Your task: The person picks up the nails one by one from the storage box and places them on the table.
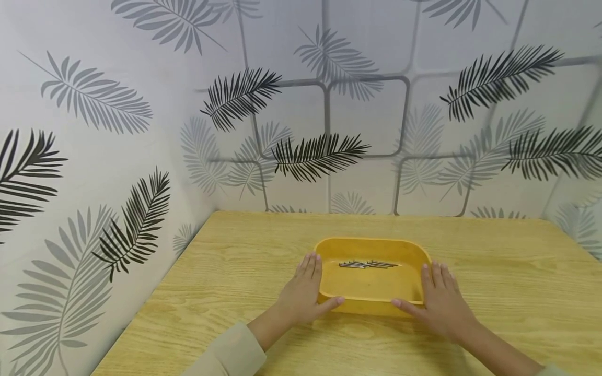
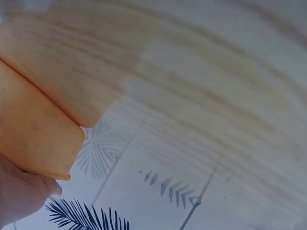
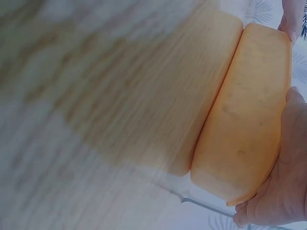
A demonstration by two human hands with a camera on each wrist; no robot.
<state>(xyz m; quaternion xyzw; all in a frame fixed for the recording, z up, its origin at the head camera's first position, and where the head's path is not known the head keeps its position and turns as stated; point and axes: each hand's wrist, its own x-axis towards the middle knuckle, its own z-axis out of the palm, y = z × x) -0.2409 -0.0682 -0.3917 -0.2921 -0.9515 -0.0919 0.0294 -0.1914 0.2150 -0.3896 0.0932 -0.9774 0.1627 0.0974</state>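
Note:
A yellow plastic tray (image 1: pixel 369 307) stands on the wooden table, with several thin metal nails (image 1: pixel 367 265) lying together on its floor toward the back. My left hand (image 1: pixel 303 298) grips the tray's left front corner, fingers along the left side and thumb at the front rim. At the opposite corner my right hand (image 1: pixel 444 303) holds it the same way, its thumb also on the front rim. Both wrist views show the tray's outer wall, with part of the left hand (image 2: pixel 21 194) in one and the right hand (image 3: pixel 283 177) in the other.
The light wood-grain table (image 1: pixel 244 261) extends around the tray on all sides. A pale wall covering (image 1: pixel 301 115) with grey and black leaf prints rises behind and to the left of the table.

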